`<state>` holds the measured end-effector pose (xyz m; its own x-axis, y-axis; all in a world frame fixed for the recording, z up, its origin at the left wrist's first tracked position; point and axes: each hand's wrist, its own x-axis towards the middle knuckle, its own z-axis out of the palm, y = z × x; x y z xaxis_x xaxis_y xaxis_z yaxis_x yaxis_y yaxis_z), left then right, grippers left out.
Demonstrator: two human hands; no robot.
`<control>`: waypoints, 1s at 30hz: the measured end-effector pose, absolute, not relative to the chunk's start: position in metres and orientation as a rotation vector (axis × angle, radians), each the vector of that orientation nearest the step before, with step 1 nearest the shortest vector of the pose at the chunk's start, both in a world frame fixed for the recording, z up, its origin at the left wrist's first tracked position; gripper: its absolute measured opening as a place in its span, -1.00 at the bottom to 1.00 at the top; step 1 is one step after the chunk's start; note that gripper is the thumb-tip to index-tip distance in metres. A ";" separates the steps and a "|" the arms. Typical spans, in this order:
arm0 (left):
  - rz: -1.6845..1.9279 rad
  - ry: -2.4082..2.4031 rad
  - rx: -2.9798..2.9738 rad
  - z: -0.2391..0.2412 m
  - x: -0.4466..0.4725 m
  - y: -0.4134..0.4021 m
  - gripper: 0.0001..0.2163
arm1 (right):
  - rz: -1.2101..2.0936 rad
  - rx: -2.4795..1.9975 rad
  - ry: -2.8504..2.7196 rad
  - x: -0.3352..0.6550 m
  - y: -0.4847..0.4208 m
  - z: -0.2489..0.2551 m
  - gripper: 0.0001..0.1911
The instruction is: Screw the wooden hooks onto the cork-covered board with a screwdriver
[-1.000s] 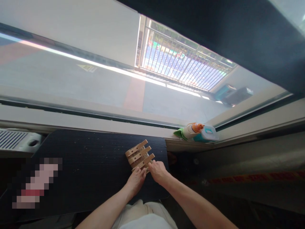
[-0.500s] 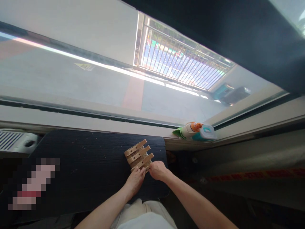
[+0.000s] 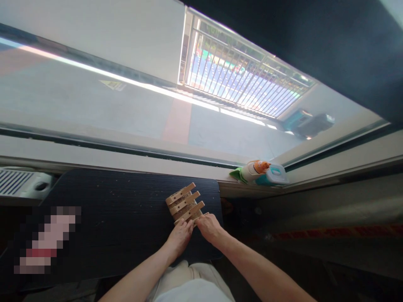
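Observation:
A small wooden piece (image 3: 186,206) lies on the dark table: several pale slats with dark dots sit side by side across a speckled brown base, their far ends sticking out past it. At its near edge my left hand (image 3: 182,235) is closed, fingertips pressing on the slat closest to me. My right hand (image 3: 210,228) is closed at the right end of that same nearest slat, whose tip shows just above the knuckles. Both hands cover most of that slat, and what lies under the right fingers is hidden.
The dark wood-grain table (image 3: 126,201) stands against a window sill (image 3: 201,170). On the sill are an orange-topped white bottle (image 3: 253,170) and a teal-and-white container (image 3: 274,175). A white slatted object (image 3: 22,184) is at the left, near a blurred-out patch (image 3: 50,239).
My right hand has turned slightly, its fingers shifting a little to the left along the slat's end. The left hand keeps its place on the wooden piece. The view has shifted slightly.

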<state>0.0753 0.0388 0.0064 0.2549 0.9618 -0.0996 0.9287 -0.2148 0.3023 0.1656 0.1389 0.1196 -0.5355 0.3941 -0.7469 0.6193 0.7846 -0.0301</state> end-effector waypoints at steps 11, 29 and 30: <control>0.158 1.736 2.235 0.008 0.073 0.038 -0.67 | -0.353 0.797 2.208 0.169 0.138 0.126 -0.70; 0.192 1.736 2.226 0.005 0.074 0.037 -0.66 | -0.295 0.763 2.242 0.170 0.141 0.119 -0.69; 0.193 1.736 2.226 0.005 0.074 0.038 -0.66 | -0.289 0.764 2.248 0.170 0.141 0.120 -0.70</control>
<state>0.0742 0.0376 0.0046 0.2567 0.9629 -0.0835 0.9210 -0.2175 0.3233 0.1697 0.1409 0.1203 -0.5554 0.4375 -0.7072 0.6021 0.7981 0.0209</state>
